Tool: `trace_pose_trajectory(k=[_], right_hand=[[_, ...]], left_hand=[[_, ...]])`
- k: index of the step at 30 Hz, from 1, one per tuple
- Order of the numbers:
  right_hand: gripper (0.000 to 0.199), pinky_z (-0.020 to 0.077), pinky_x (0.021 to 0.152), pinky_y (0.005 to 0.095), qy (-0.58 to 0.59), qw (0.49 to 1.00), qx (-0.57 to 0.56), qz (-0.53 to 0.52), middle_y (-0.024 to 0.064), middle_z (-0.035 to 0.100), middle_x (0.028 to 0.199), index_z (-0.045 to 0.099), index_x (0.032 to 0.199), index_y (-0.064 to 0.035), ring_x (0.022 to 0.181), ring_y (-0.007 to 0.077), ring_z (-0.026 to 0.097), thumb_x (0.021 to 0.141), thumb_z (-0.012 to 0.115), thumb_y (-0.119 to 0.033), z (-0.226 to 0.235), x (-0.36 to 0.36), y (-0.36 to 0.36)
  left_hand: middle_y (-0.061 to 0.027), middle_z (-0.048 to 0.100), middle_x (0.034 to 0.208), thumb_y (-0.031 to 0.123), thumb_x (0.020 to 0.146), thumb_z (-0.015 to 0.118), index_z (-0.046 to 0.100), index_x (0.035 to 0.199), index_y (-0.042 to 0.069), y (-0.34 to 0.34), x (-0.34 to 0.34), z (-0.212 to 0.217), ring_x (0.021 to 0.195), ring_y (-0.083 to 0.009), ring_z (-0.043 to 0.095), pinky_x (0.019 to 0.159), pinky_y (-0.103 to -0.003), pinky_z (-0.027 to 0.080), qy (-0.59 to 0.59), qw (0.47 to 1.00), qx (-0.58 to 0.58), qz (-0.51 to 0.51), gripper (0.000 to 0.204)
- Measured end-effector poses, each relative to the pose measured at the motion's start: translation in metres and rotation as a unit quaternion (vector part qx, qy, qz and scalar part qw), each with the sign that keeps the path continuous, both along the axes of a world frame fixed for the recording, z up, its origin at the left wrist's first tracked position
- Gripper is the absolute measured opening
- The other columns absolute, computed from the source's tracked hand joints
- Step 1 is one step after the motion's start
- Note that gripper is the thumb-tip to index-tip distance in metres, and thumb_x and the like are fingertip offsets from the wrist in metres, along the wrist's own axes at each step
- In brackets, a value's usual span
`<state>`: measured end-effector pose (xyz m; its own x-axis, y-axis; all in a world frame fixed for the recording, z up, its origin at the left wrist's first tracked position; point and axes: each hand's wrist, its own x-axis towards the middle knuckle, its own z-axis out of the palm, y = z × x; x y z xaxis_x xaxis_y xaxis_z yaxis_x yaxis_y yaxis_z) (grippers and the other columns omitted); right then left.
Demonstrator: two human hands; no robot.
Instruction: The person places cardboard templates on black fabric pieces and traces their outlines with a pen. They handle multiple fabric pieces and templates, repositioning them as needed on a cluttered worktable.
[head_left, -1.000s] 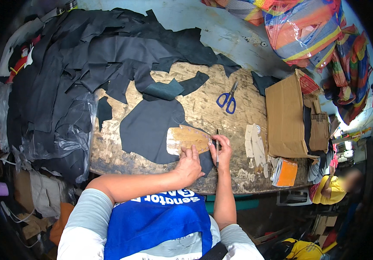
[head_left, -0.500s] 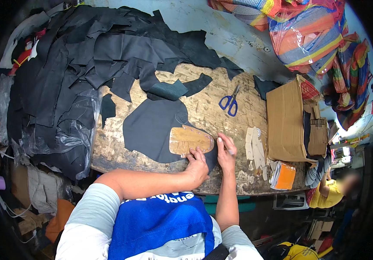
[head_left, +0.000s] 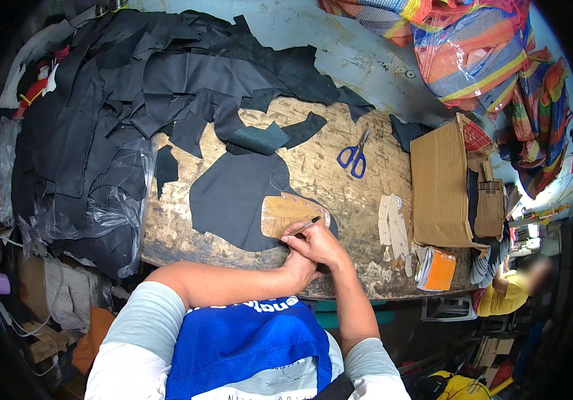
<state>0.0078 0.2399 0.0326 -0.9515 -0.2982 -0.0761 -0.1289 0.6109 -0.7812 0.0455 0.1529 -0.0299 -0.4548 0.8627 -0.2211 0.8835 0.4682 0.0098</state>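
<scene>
A tan pattern piece (head_left: 280,215) with a rounded right end lies on a dark leather piece (head_left: 230,197) on the worn wooden table. In my right hand (head_left: 320,245) is a dark pen (head_left: 312,223), its lower end by the pattern's near edge. My left hand (head_left: 298,268) rests just below, partly under the right one. Its fingers are hidden behind the right hand, so their hold does not show. Beyond the leather, to the right, lie blue-handled scissors (head_left: 353,159).
A large heap of dark leather (head_left: 186,73) covers the far left. On the right stand a cardboard box (head_left: 438,187), pale pattern pieces (head_left: 392,223) and an orange-topped stack (head_left: 438,270). A person in yellow (head_left: 503,300) sits beyond the table's right end.
My right hand has swung left from the pattern's rounded end to its near edge, crossing over my left hand. The pen now shows in it. The pattern and leather look unmoved.
</scene>
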Motion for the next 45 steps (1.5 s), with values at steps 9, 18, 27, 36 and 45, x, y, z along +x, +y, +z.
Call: trace_pose_trajectory(k=[9, 18, 27, 36, 45], right_hand=[[0.017, 0.0495, 0.066, 0.0361, 0.034, 0.996, 0.048, 0.065, 0.0146, 0.067, 0.081, 0.066, 0.077, 0.0027, 0.072, 0.0331, 0.063, 0.079, 0.067, -0.014, 0.005, -0.017, -0.006], [0.018, 0.0491, 0.066, 0.0406, 0.048, 0.994, 0.035, 0.087, 0.0175, 0.064, 0.074, 0.066, 0.079, -0.0020, 0.071, 0.0350, 0.063, 0.079, 0.067, -0.020, -0.008, -0.034, -0.022], [0.016, 0.0494, 0.065, 0.0384, 0.034, 0.995, 0.036, 0.091, 0.0158, 0.065, 0.075, 0.066, 0.078, -0.0020, 0.071, 0.0331, 0.063, 0.078, 0.069, -0.018, -0.009, -0.038, -0.023], [0.017, 0.0499, 0.064, 0.0377, 0.053, 0.995, 0.047, 0.068, 0.0157, 0.065, 0.075, 0.065, 0.081, -0.0012, 0.070, 0.0324, 0.064, 0.078, 0.070, -0.017, -0.009, -0.037, -0.030], [0.013, 0.0495, 0.067, 0.0307, 0.036, 0.995, -0.080, 0.042, 0.0119, 0.067, 0.078, 0.066, 0.077, 0.0025, 0.069, 0.0220, 0.063, 0.080, 0.068, -0.010, -0.009, -0.039, -0.022]], left_hand=[[-0.0121, 0.061, 0.117, 0.056, 0.088, 0.045, 0.066, 0.109, 0.005, -0.004, -0.009, -0.004, 0.117, -0.0319, 0.048, 0.095, -0.053, 0.037, -0.042, 0.999, 0.012, -0.027, 0.060], [-0.0098, 0.063, 0.115, 0.059, 0.088, 0.042, 0.068, 0.107, 0.006, -0.009, -0.008, -0.008, 0.117, -0.0277, 0.049, 0.099, -0.048, 0.033, 0.020, 0.996, 0.081, -0.021, 0.062], [-0.0150, 0.051, 0.130, 0.057, 0.089, 0.039, 0.053, 0.126, 0.004, -0.009, -0.013, 0.009, 0.126, -0.0326, 0.040, 0.103, -0.050, 0.029, -0.020, 0.999, 0.024, -0.029, 0.066], [-0.0140, 0.039, 0.142, 0.053, 0.092, 0.037, 0.042, 0.137, 0.007, -0.011, -0.011, 0.006, 0.133, -0.0333, 0.031, 0.106, -0.053, 0.024, 0.015, 0.999, 0.035, -0.039, 0.065], [-0.0203, 0.044, 0.137, 0.052, 0.088, 0.046, 0.058, 0.119, 0.001, -0.010, -0.020, 0.025, 0.126, -0.0370, 0.039, 0.097, -0.054, 0.036, -0.113, 0.993, -0.017, 0.007, 0.062]])
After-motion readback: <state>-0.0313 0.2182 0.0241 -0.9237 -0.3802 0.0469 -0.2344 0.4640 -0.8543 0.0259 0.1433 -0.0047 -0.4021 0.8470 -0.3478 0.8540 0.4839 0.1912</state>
